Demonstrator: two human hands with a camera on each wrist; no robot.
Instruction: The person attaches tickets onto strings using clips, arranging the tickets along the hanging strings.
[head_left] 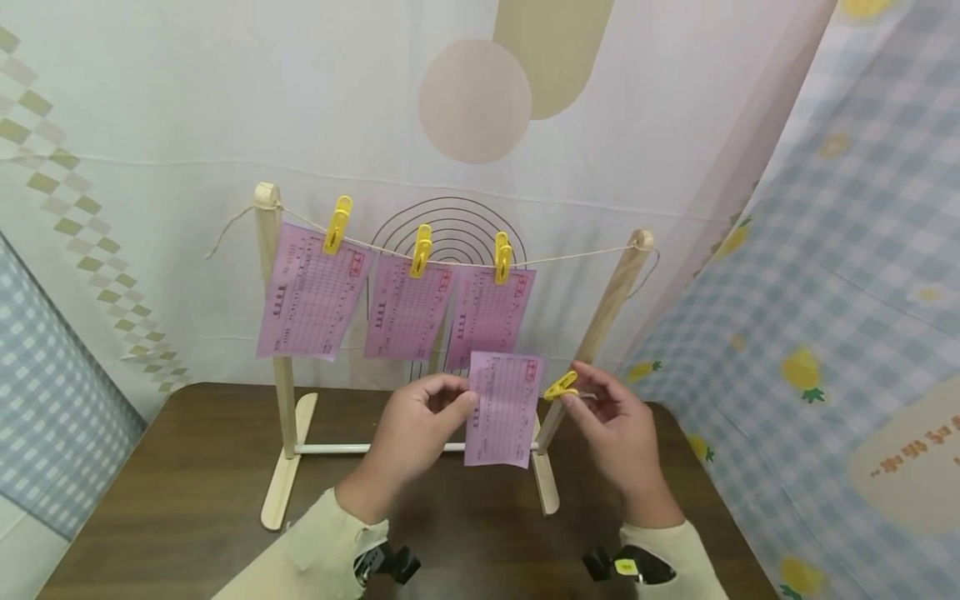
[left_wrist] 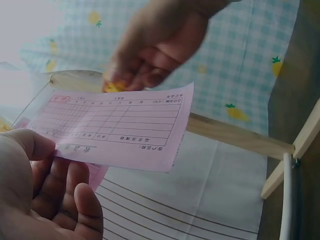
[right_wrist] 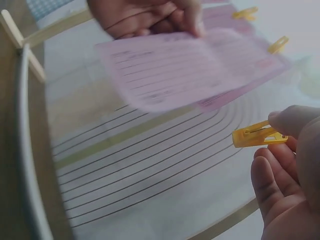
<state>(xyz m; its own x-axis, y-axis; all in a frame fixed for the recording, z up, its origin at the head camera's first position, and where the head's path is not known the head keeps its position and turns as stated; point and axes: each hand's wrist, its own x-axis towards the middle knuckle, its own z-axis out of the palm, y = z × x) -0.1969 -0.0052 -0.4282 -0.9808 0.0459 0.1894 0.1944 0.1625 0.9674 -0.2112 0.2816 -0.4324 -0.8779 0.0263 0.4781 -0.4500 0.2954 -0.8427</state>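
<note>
Between thumb and fingers, my left hand pinches a pink receipt slip by its left edge. My right hand pinches a yellow clothespin just right of the slip; in the right wrist view the clothespin lies between thumb and fingers, apart from the paper. Behind them, a string runs between two wooden posts. Three pink slips hang from it, each under a yellow clothespin: the left slip, the middle slip and the right slip. The held slip partly overlaps the right one.
The left wooden post and right wooden post stand on flat wooden feet, joined low down by a white rod. The frame stands on a brown table. Patterned cloth hangs at the back and sides.
</note>
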